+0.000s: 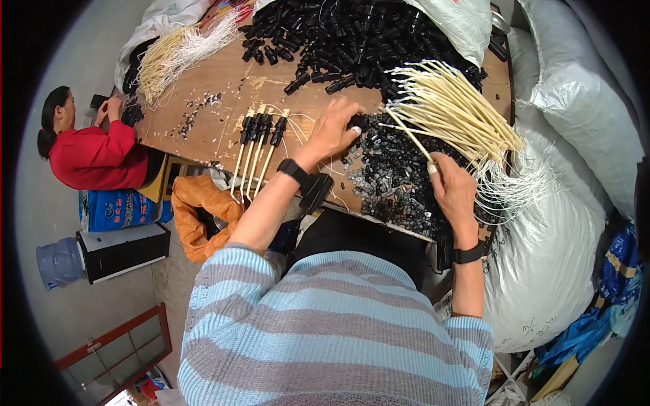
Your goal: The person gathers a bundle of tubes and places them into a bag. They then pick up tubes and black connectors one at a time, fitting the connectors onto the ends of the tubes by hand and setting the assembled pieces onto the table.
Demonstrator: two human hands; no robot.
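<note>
Right hand (453, 193) pinches one cream tube (414, 143); left hand (332, 132) fingers grasp a small black clip (359, 122).

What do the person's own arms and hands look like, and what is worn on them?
Both hands, the left hand and the right hand, are bare, without gloves. Each wrist carries a black band: the left wristband and the right wristband. The knitted sweater, striped light blue and grey, has its sleeves pushed up, so the forearms are uncovered.
</note>
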